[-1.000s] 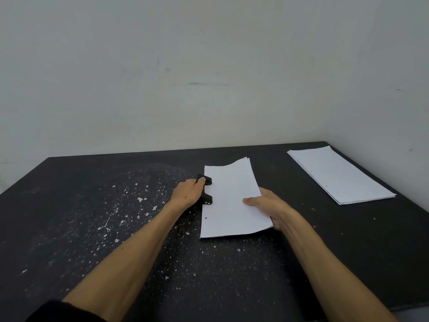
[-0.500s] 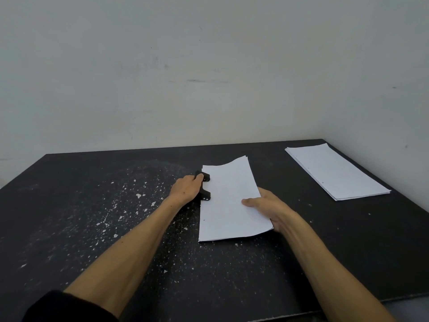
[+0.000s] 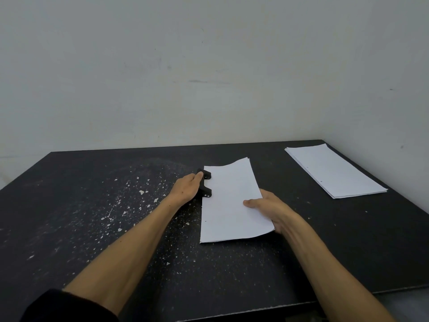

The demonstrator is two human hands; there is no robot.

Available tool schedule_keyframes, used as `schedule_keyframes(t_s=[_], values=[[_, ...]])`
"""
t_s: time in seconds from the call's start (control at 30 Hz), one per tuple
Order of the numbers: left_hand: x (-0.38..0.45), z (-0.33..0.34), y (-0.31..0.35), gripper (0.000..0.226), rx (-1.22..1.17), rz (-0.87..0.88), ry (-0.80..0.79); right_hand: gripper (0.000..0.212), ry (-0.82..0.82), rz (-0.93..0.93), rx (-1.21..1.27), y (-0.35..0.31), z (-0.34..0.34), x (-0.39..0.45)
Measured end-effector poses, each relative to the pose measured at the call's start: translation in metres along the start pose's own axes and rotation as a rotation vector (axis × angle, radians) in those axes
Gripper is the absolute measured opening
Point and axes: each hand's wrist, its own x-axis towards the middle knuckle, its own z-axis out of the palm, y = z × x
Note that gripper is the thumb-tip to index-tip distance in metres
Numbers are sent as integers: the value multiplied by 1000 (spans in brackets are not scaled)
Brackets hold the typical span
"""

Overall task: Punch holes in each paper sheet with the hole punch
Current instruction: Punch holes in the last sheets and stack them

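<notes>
Black hole punch (image 3: 204,182) stays under left hand (image 3: 185,189), sheet (image 3: 232,201) unmoved

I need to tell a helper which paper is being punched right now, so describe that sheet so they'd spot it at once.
On the black table, look near the middle, not at the flat stack by the right wall. The sheet lies between both hands, its left edge in the black hole punch; unlike the stack, its far end curls up.

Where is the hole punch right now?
In the head view, the hole punch sits mid-table under the left hand, against the left edge of the paper sheet.
</notes>
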Motion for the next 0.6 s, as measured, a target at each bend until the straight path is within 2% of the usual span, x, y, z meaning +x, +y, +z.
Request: schedule_keyframes(t_s=[0.4, 0.6], values=[[-8, -5, 6, 47, 0, -15, -19, 22, 11, 7, -16, 2, 0, 3], [-13, -8, 8, 47, -12, -12, -24, 28, 10, 2, -35, 4, -3, 6]])
